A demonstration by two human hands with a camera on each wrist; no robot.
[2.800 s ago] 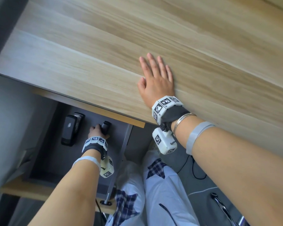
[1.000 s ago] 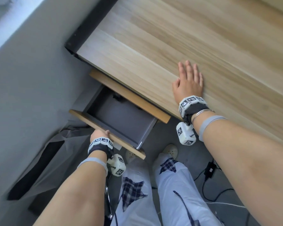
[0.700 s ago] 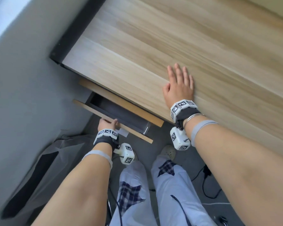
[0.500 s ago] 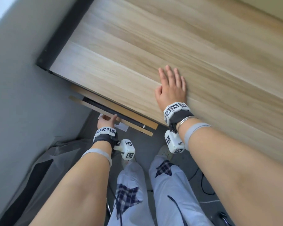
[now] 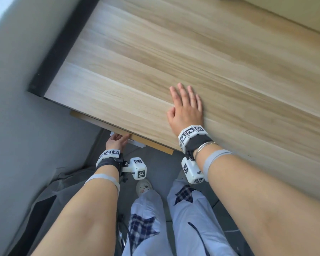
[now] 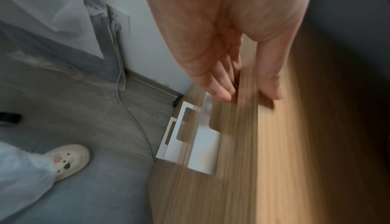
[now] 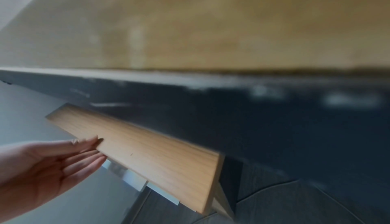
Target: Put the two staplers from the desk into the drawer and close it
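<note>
Left hand (image 5: 116, 143), lower left of centre in the head view, has fingers straight and relaxed, gripping nothing; fingertips (image 7: 92, 141) lie against the wooden drawer front (image 7: 147, 154) near its left end. Right hand (image 5: 186, 108) lies flat, fingers spread, on the wooden surface (image 5: 211, 52) at mid-frame, also holding nothing.

Progress, as a judgement: nearly done. No staplers show anywhere on the surface, so both are presumably inside the drawer (can't confirm, interior is hidden). In the head view only a thin strip of the drawer front peeks out under the surface's near edge, w/ no dark gap visible, so the drawer looks pushed in or within a hair of it. Right wrist view, from the frame's lower left, shows the front sitting close up under the dark underside. Left wrist view is motion-blurred, so whether it's fully seated can't be told.

What's left: at most a last nudge, then pull the left hand off. The drawer front sits directly ahead of the left fingers, touching them; well apart from the right hand, down and to the left of it.
</note>
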